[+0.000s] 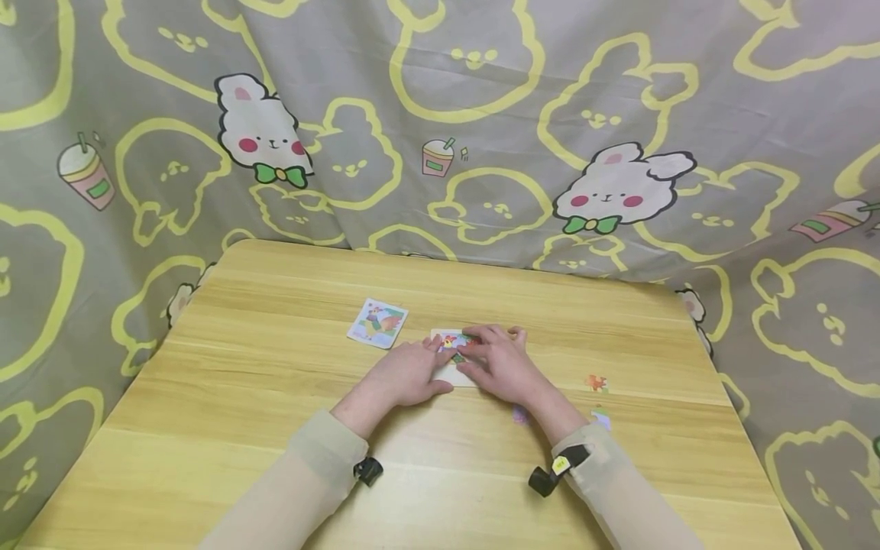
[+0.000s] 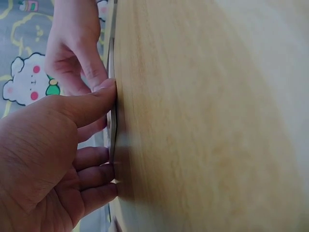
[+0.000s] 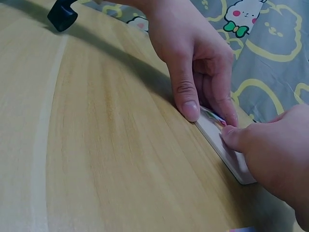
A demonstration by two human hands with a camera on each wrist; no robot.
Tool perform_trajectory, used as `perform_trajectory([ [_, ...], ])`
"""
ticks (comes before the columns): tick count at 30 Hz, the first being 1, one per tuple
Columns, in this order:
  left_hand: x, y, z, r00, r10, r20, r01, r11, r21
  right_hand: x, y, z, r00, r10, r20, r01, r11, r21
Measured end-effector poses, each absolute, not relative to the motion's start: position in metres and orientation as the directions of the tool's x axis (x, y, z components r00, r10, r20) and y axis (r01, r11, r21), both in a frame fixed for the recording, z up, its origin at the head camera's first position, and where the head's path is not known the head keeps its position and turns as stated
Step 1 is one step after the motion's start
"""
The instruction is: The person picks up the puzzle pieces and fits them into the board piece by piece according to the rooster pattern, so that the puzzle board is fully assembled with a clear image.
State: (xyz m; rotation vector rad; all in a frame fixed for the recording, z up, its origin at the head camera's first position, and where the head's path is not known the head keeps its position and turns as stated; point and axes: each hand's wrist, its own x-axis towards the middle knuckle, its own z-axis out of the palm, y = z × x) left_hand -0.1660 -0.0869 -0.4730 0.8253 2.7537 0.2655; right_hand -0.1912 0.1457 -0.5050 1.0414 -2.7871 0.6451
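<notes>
A small puzzle board [image 1: 450,376] with a pale base and colourful pieces lies on the table between both hands. My left hand [image 1: 409,373] holds its left side, the thumb at the near edge and an index finger reaching over the picture. From the right, my right hand [image 1: 505,367] spreads over the board, pressing fingertips on the picture, with the thumb [image 3: 232,137] on the bare base. Part of the picture is hidden under the fingers. In the left wrist view the board [image 2: 112,130] appears edge-on, with the left thumb [image 2: 99,99] against its edge.
A square picture card [image 1: 376,323] lies to the left, beyond the left hand. Loose puzzle pieces lie to the right: an orange one [image 1: 596,383], a blue and green one [image 1: 601,418] and a purple one [image 1: 519,414] by the right wrist. A patterned curtain [image 1: 481,137] hangs behind the wooden table [image 1: 241,397].
</notes>
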Motion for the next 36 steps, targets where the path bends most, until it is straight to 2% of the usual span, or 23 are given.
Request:
perform_trajectory([
  [8, -0.166, -0.086, -0.473, -0.807, 0.560, -0.185, 0.518, 0.823, 0.234, -0.192, 0.153, -0.509, -0.748, -0.630, 0.211, -0.661, 0.673, -0.333],
  [13, -0.166, -0.086, -0.473, -0.810, 0.556, -0.186, 0.512, 0.825, 0.240, -0.193, 0.159, -0.510, -0.734, -0.633, 0.244, -0.675, 0.646, -0.357],
  [19, -0.166, -0.086, -0.473, -0.811, 0.552, -0.194, 0.502, 0.827, 0.253, -0.200, 0.161, -0.513, -0.791, -0.536, 0.295, -0.612, 0.688, -0.390],
  [24, -0.166, -0.086, -0.472, -0.810, 0.550, -0.202, 0.499, 0.828, 0.254, -0.205, 0.162, -0.513, -0.818, -0.523, 0.239, -0.575, 0.723, -0.384],
  [36, -0.168, -0.087, -0.472, -0.811, 0.548, -0.205, 0.496, 0.829, 0.257, -0.208, 0.164, -0.500, -0.810, -0.563, 0.161, -0.584, 0.753, -0.303],
])
